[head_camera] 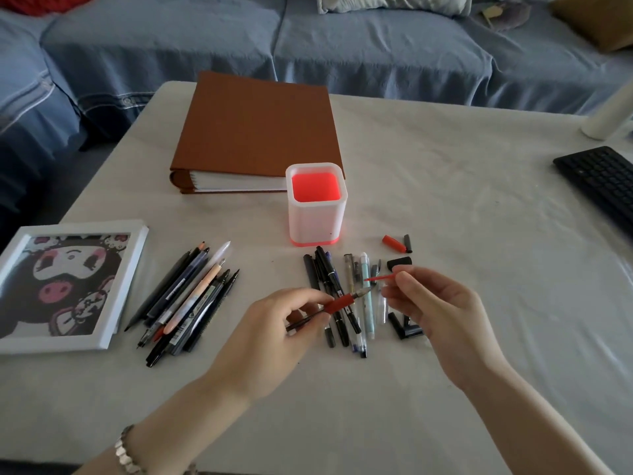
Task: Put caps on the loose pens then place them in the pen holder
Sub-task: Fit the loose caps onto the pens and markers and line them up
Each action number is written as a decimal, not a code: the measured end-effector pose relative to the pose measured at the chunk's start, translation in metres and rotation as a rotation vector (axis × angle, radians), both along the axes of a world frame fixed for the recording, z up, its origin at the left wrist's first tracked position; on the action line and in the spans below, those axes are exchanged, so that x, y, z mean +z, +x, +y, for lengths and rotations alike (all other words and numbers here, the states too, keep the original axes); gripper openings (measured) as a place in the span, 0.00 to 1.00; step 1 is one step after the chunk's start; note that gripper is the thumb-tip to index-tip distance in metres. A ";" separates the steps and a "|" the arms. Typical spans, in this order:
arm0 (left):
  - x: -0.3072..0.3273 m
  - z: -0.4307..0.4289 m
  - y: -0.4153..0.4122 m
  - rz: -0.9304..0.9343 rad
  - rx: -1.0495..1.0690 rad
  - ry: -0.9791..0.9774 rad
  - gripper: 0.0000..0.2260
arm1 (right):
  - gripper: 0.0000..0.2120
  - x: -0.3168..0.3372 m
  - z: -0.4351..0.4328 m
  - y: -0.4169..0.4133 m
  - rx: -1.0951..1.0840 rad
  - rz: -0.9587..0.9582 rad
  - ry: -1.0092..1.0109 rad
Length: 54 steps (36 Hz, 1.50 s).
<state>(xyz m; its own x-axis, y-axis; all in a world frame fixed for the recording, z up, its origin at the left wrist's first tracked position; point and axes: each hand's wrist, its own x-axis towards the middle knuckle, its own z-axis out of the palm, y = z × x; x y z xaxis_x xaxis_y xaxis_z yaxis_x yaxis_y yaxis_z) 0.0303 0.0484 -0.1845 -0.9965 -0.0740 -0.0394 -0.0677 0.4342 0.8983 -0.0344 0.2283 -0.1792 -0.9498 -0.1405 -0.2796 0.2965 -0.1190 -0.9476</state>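
My left hand (286, 323) grips a pen with a red grip and black barrel (339, 302), its tip pointing right. My right hand (431, 303) pinches a thin red piece (380, 278), pointing left toward that pen's tip; the two are a little apart. Under both hands lies a heap of loose pens and caps (346, 289). A second heap of pens (188, 299) lies to the left. The white pen holder (317, 224) with a red inside stands upright behind the heaps, nothing in it. A red cap (394, 242) and a black cap (407, 243) lie right of the holder.
A brown binder (257, 132) lies behind the holder. A white framed picture (65, 282) sits at the left edge. A black keyboard (599, 186) is at the right, with a white cylinder (609, 111) behind it. A blue sofa (308, 39) runs beyond the table.
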 end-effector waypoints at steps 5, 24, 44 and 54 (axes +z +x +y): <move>-0.001 -0.001 0.001 0.031 -0.002 -0.058 0.11 | 0.06 0.000 -0.005 0.004 0.072 0.017 0.029; -0.005 -0.005 0.007 -0.096 -0.063 -0.021 0.09 | 0.12 0.001 -0.007 0.016 0.219 0.230 0.170; -0.051 -0.071 -0.002 -0.100 0.235 -0.737 0.04 | 0.14 -0.027 -0.013 -0.017 -0.092 0.083 0.191; -0.069 -0.076 0.005 -0.248 0.189 -0.882 0.09 | 0.09 -0.056 -0.032 -0.030 0.185 0.326 0.779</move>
